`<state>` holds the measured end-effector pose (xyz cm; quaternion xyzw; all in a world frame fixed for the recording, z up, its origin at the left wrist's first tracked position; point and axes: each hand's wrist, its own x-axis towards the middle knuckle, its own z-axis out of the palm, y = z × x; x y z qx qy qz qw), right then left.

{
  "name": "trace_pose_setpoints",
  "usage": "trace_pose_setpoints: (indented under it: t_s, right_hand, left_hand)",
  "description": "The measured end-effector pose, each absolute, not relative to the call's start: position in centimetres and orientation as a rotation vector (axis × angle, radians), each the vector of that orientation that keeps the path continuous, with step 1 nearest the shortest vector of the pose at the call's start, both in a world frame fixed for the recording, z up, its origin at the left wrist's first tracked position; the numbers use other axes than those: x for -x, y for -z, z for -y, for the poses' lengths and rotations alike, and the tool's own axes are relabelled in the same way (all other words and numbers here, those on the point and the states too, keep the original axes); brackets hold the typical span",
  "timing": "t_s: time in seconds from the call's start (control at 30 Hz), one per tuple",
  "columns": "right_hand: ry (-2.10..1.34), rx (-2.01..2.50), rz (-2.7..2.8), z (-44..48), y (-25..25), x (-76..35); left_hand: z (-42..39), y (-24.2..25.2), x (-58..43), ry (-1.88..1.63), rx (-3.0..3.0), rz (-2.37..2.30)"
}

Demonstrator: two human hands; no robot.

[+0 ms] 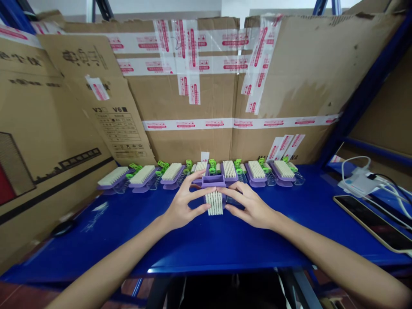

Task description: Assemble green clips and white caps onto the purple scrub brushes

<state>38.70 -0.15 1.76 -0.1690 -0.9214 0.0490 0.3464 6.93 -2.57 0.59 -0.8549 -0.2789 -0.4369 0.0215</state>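
Between my two hands is a purple brush (214,203) with pale bristles facing me and a purple open-topped tray-like part (213,181) above them. My left hand (180,205) grips it from the left, with thumb and fingertips on its edge. On the opposite side, my right hand (254,206) holds it with thumb and fingers. Whether the tray-like part is joined to the brush, I cannot tell. Behind it stands a row of similar purple brushes with pale bristles up, such as one brush (172,172) on the left and another (257,171) on the right.
Bright green clips (238,165) and clear bottle-like pieces (269,177) lie between the brushes. Taped cardboard (193,141) walls the back of the blue table (206,253). To the right are a phone (373,221) and a white charger (357,180) with cables.
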Motion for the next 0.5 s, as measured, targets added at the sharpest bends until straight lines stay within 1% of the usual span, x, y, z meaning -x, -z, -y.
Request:
trace_pose_setpoints:
  t_s: [0.3,0.5]
  right_hand:
    - [-0.112,0.409,2.362,-0.03,-1.88,-38.86]
    - [-0.108,0.432,2.363,0.00,-1.93,-38.82]
  left_hand:
    - [1.75,-0.10,-6.39,1.184,2.673,0.839]
    - [2.04,-0.22,-6.90,1.231,2.640,0.849]
